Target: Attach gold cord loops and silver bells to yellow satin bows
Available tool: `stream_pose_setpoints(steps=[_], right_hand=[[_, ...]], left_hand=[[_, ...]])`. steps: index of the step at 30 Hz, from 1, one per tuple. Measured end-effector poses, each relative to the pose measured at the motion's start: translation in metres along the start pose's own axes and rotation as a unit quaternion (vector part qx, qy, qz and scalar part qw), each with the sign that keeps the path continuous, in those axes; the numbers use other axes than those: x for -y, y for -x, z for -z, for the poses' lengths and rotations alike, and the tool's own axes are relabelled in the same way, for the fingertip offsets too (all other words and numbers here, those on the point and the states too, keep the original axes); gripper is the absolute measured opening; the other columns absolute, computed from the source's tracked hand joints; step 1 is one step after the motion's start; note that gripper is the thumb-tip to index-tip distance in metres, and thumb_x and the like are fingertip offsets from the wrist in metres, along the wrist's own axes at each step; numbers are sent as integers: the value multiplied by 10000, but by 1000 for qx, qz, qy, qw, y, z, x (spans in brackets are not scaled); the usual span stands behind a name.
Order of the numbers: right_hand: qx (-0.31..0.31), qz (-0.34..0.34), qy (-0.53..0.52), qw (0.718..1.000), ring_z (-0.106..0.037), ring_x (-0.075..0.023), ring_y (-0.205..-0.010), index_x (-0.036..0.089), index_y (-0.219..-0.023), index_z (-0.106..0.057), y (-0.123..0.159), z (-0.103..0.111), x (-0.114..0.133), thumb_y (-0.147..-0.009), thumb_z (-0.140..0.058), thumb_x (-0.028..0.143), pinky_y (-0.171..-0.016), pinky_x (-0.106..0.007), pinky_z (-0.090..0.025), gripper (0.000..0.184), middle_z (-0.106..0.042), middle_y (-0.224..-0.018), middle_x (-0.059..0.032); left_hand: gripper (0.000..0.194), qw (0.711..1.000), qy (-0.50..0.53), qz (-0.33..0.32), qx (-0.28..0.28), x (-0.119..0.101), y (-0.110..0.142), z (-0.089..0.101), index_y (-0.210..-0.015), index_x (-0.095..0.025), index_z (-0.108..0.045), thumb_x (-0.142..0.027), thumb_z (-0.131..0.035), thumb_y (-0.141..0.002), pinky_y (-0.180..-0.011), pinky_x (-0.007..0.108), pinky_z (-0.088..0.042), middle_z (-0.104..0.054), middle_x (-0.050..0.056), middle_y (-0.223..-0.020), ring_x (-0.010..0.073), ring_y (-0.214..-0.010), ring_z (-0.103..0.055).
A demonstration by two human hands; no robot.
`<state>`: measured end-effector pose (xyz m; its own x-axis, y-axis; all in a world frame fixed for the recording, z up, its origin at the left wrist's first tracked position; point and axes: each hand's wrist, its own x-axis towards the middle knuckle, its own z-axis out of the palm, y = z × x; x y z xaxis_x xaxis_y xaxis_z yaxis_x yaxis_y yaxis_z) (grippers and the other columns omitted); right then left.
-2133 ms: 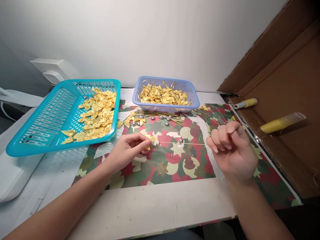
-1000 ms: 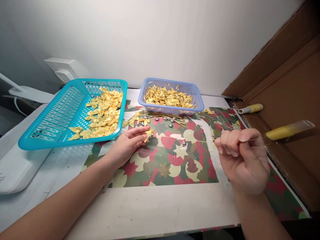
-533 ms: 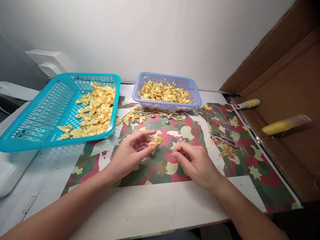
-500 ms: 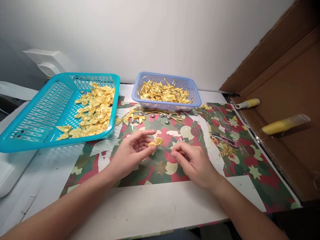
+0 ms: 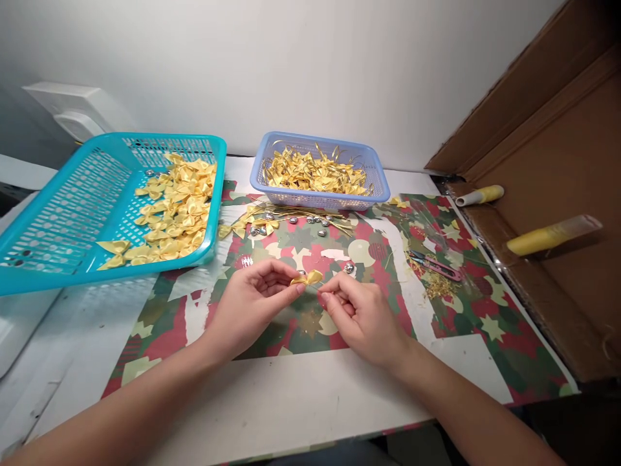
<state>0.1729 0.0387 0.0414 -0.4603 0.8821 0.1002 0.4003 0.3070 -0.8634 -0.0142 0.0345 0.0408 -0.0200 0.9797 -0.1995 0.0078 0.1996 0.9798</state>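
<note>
Between finger and thumb, my left hand [image 5: 264, 298] holds a yellow ribbon bow [image 5: 310, 277] above the patterned paper [image 5: 291, 336]. A thin wire tie [image 5: 314, 287] runs from the bow to my right hand [image 5: 356, 310], whose thumb and forefinger are pinched on it close to the bow. The wire's far end is hidden in the right fingers. Just beyond the right hand lies a small silver bell [image 5: 349, 267]; another shiny bit shows behind the bow, partly covered.
At left stands a turquoise basket [image 5: 209, 243] of yellow bows; a blue basket [image 5: 320, 199] with bows on gold ties is behind. Gold wire ties [image 5: 310, 211] and several silver bells lie before it. Pink-handled snips [image 5: 441, 267] rest beside gold clippings [image 5: 439, 286]. A cardboard wall [image 5: 548, 188] borders the right.
My right hand has moved left, nearer the bow, so less wire shows between the hands. The bow has shifted slightly right and tilted. The view has turned a little.
</note>
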Motion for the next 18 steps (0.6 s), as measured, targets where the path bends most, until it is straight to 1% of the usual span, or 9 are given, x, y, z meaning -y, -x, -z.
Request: stream_pose_setpoints(steps=[4,9,14,18], right_hand=[[-8,3,-4,1000,-323,-70,-430,202,-789,-490,0,-2,0,-894,-455,147,-461,-220,-250,123,-370,-516,88],[-20,8,0,1000,-316,-70,-424,205,-784,-488,0,-3,0,-886,-452,142,-451,-217,-244,125,-363,-508,89],[-33,14,3,999,-313,-58,-425,193,-783,-489,1,-3,-1,-888,-442,123,-449,-204,-243,134,-360,-511,93],[-35,18,2,999,-305,-51,-427,186,-788,-491,0,-4,-1,-889,-448,114,-447,-197,-242,132,-350,-513,98]], left_hand=[[233,1000,4,5,-9,-3,1,-2,-791,-196,-704,-293,-844,-632,-712,264,-573,-723,20,-802,181,-772,-685],[177,1000,-3,16,-4,-4,2,-2,-733,-193,-732,-304,-833,-638,-707,273,-582,-744,31,-772,187,-748,-696],[150,1000,-6,-6,-13,-3,2,-1,-702,-199,-737,-312,-818,-646,-696,297,-600,-757,43,-781,204,-748,-711],[110,999,-13,-25,-17,-1,1,-1,-682,-208,-739,-286,-809,-649,-671,290,-607,-759,44,-766,204,-736,-716]])
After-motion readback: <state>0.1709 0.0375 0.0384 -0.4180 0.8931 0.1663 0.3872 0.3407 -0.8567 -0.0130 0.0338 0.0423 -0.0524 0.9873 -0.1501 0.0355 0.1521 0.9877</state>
